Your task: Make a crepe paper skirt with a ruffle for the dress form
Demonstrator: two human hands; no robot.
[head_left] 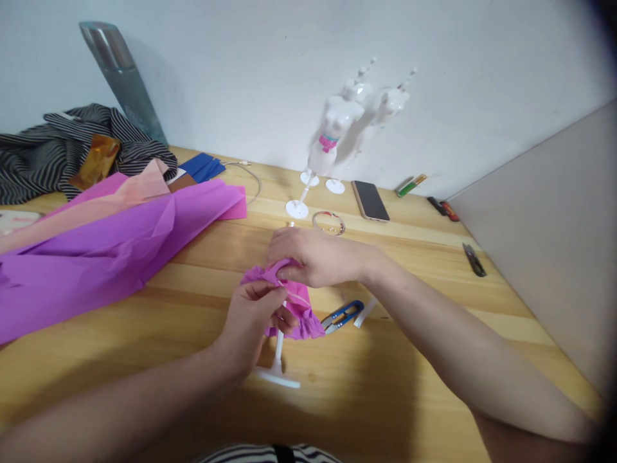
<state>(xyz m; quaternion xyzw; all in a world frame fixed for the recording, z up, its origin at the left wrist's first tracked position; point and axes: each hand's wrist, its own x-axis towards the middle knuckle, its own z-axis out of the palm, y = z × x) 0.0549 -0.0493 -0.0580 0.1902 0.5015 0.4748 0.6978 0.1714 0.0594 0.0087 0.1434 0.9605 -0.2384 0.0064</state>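
The pink cloth (304, 315) and the right hand (315, 257) are concealing the upper part of the white stand (279, 347). The left hand (253, 318) is covering part of the cloth. The cloth's hem is masking the tips of the blue snips (360, 307). The left edge is cutting off the purple sheet (116, 254), the striped fabric (29, 173) and a pale item (17, 222) showing indistinct markings. The bottom edge is cropping a striped garment (241, 455).
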